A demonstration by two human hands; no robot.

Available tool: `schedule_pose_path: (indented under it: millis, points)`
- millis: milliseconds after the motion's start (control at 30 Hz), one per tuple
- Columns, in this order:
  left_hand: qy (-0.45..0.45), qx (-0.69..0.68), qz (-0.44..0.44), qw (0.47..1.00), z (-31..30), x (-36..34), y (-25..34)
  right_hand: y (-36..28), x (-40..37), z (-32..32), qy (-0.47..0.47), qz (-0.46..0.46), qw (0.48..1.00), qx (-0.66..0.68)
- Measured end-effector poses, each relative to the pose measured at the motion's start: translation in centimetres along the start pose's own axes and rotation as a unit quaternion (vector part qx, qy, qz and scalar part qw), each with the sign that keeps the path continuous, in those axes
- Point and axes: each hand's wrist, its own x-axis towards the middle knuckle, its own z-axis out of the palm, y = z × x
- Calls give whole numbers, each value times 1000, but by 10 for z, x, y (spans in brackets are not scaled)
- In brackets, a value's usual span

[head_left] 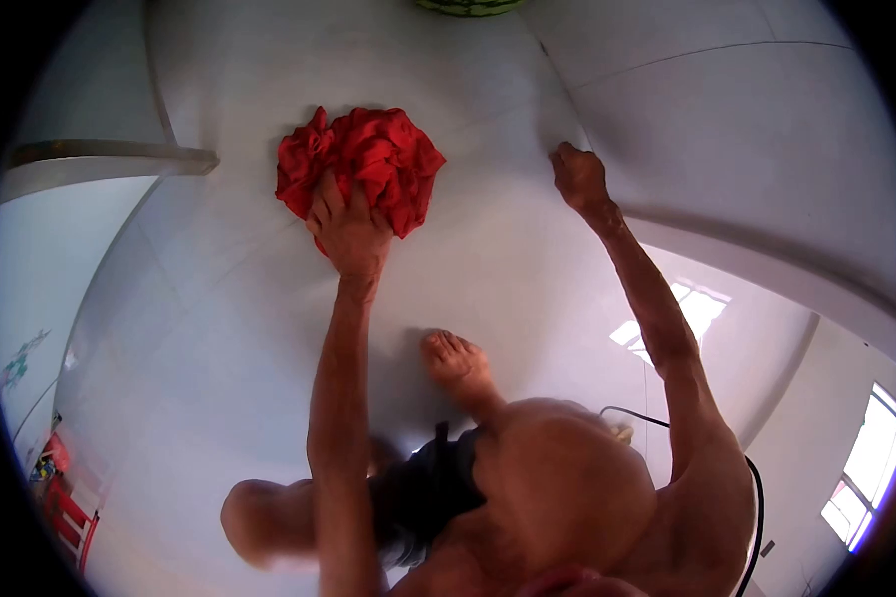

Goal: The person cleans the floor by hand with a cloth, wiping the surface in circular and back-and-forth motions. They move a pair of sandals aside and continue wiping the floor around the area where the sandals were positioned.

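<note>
A crumpled red cloth [388, 164] lies bunched on the pale floor, left of the middle of the view. My left hand [353, 227] presses down on its near side, the fingers sunk into the folds and gripping them. Some fingertips are hidden by the fabric. Further right, my right hand [579, 177] is closed in a fist beside the line where the floor meets a pale upright surface. Nothing shows in that fist. Whether it touches the surface is hard to tell.
Part of a striped green watermelon [468, 6] shows at the top edge. My bare foot [453, 363] rests on the floor below the cloth. A door edge [119, 154] juts in from the left. A red chair [70, 517] stands at lower left, and a window [866, 468] at lower right.
</note>
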Motion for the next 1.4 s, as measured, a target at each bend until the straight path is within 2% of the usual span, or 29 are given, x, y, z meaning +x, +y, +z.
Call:
schedule_pose_path:
  millis: [67,167,267,367,467,567,667,767,867,967,1067,1100,1133,1200,1300,1333,1400]
  points:
    - [-10,2,4,1000,-1,0,2,1,-4,-2,-2,-29,999,12]
    - [-9,-5,-9,1000,-2,2,5,5,2,3,25,-5,1000,-3]
    - [-14,-8,3,1000,0,-1,1,1,-3,0,6,-47,999,14]
    - [-3,-10,-3,1000,-1,1,3,5,5,-3,5,-8,1000,1]
    - [-4,-10,6,1000,-1,0,2,-1,0,-4,-19,-17,1000,19]
    - [0,-3,-8,1000,1,0,3,2,6,-1,-6,21,1000,-23]
    - [-15,-9,-2,1000,1,-2,1,1,-2,2,11,-17,1000,16]
    - [-1,-16,-11,1000,2,-1,1,1,6,1,1,21,1000,-16]
    - [-4,-10,0,1000,1,0,0,-6,-2,-2,-2,-35,999,15]
    - [-4,-1,-2,1000,2,-1,1,9,5,0,16,25,1000,-2]
    - [-10,4,-2,1000,1,0,2,-9,-10,3,10,-11,1000,6]
    - [4,-5,-1,1000,2,0,3,2,-6,3,26,-70,997,12]
    - [16,-11,0,1000,3,1,3,8,-1,11,65,-3,998,6]
    - [10,-3,4,1000,3,-4,1,2,1,9,33,-11,999,24]
    - [-11,14,8,1000,3,-4,0,16,2,11,22,-184,980,-76]
    - [-8,8,7,1000,3,-4,1,19,4,12,35,10,999,-18]
    - [6,10,12,1000,2,0,-1,8,4,7,14,49,998,28]
